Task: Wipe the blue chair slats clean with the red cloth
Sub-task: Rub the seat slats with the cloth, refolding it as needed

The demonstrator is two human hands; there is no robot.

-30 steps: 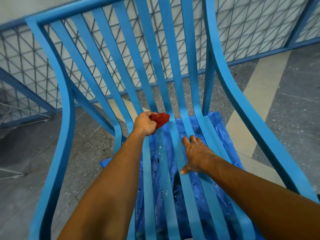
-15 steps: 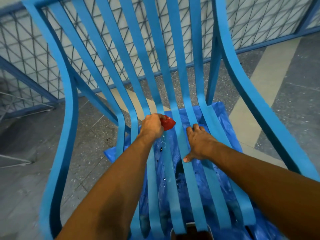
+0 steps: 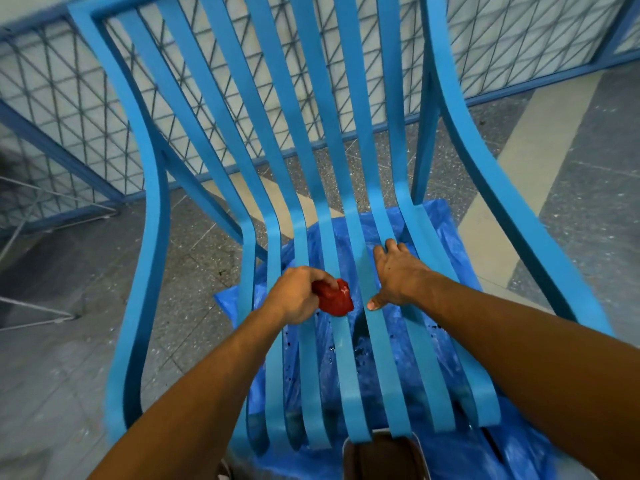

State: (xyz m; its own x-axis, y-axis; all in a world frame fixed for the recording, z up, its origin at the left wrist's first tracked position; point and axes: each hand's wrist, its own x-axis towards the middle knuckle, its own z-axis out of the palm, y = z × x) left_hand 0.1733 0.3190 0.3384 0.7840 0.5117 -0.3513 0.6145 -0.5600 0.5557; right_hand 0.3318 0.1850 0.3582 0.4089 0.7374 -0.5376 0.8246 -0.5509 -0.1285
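Several fingers (image 3: 330,285) of the left hand (image 3: 294,296) curl tight round the red cloth (image 3: 335,300), bunched to a wad & pressed on a seat slat (image 3: 346,368) approx. mid-seat, just fwd of the bend where seat turns up into back; a wad prob. bears harder on a narrow strip than a flat rag would; thumb hidden, can't say how it lies.

Right hand (image 3: 398,275) grips nothing; its fingers (image 3: 391,247) lie straight & slightly spread, palm down across the slats just right of the cloth, thumb pointing toward the wad, near but not touching; I judge it's there to brace, so the chair doesn't shift under the rubbing.

Both forearms are bare & reach in from the bottom edge; the blue chair (image 3: 152,237) has long curved slats running seat to top rail, w/ an armrest each side.

Under the seat lies a blue plastic sheet (image 3: 433,216), w/ dark specks & wet glints on it; prob. spread to catch drips off the speckled floor (image 3: 190,271).

A dark-mouthed container (image 3: 381,452) w/ pale rim sits below the seat's front edge; handy for rinsing, I'd guess, but contents can't be made out; a mesh fence (image 3: 52,81) stands behind.

No brand, label or writing is legible anywhere; one small white fleck on the cloth; tag or suds, can't tell.
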